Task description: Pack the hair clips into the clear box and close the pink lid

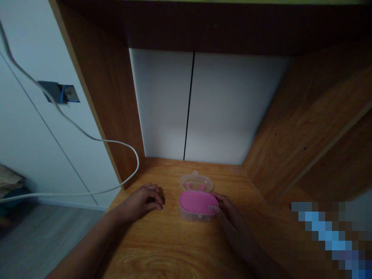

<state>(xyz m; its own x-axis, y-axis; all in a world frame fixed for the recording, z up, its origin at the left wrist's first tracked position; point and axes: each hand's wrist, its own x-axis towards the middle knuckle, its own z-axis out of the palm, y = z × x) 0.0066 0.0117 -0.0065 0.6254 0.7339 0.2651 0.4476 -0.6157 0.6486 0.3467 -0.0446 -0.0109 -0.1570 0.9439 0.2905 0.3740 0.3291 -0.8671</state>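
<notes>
Right hand point(231, 217): grip clamped on right end of pink-topped oval clear-plastic box point(194, 203). Left hand point(143, 199): by small pale ring point(162, 207) on brown wooden surface point(171, 248); grip, cannot tell.

Dim, cool light, heavy shade overhead
The shelf underside point(215, 27) is nearly black, the white panels point(162, 104) greyish; a soft shadow edges the left hand point(145, 200); coarse pixel blocks point(328, 232) mask the lower right.

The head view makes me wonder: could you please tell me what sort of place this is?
Probably a room indoors, at a built-in wooden desk or cabinet nook: the wood-grain surface, white back panels and wall fitting suggest it.
</notes>
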